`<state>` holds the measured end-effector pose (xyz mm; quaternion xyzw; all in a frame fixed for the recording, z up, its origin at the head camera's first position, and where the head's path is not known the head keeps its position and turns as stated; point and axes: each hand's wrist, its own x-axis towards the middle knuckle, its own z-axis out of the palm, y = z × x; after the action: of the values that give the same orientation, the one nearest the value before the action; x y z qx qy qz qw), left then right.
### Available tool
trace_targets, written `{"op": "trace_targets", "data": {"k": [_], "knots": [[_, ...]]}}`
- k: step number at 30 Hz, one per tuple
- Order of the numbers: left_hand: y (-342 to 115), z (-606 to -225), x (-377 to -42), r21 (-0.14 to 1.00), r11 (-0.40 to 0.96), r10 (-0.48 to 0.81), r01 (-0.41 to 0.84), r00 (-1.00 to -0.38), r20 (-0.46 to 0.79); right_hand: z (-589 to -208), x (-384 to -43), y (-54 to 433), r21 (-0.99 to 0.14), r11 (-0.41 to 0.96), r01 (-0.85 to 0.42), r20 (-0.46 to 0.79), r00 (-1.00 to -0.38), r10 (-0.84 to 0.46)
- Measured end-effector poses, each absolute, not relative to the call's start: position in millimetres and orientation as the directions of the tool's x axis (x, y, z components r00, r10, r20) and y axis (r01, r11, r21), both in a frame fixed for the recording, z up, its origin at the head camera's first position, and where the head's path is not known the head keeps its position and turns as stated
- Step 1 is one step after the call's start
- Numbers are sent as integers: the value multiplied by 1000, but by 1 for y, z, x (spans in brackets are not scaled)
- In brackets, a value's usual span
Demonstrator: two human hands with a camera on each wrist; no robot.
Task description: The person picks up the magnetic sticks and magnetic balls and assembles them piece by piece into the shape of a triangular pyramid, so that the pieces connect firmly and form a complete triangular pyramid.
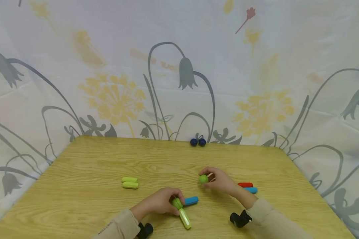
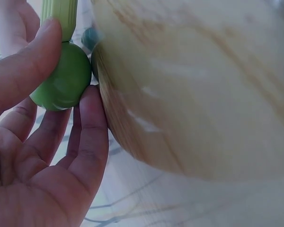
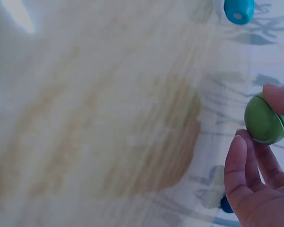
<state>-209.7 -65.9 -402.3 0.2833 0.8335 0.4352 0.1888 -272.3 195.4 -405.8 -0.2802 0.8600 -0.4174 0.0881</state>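
Note:
My left hand [image 1: 162, 201] grips a green ball [image 1: 176, 203] near the front middle of the table. A yellow-green stick [image 1: 184, 219] runs from that ball toward me, and a blue stick [image 1: 191, 200] points off to its right. In the left wrist view, the thumb lies on the yellow-green stick [image 2: 61, 19] where it meets the ball [image 2: 68, 75]. Farther back and to the right, my right hand [image 1: 221, 182] pinches another green ball [image 1: 203, 179] between thumb and fingers. A seam shows around this ball [image 3: 264, 120] in the right wrist view.
Two yellow-green sticks [image 1: 130, 185] lie side by side at the left. Beyond my right wrist are a red stick [image 1: 245, 184] and a blue stick [image 1: 251, 190]. Two dark blue balls [image 1: 193, 142] sit at the wooden table's [image 1: 101, 159] far edge, against a flowered cloth [image 1: 122, 33].

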Motion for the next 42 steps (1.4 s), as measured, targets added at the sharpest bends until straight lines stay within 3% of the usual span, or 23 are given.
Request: {"op": "trace_targets", "data": {"k": [12,20,42], "knots": [[-66,-400,-206,835,463,629,297,-774,-73,-409,-247,197,-814,463,-351,29,-821,-570],[-65,-399,-208,822,474,628,316,-776,-64,-412,-231,197,-838,435,-329,-20,-779,-626],[-64,-402,-207,852,445,623,275,-778,-74,-411,-214,233,-861,420,-286,38,-861,-508]]}}
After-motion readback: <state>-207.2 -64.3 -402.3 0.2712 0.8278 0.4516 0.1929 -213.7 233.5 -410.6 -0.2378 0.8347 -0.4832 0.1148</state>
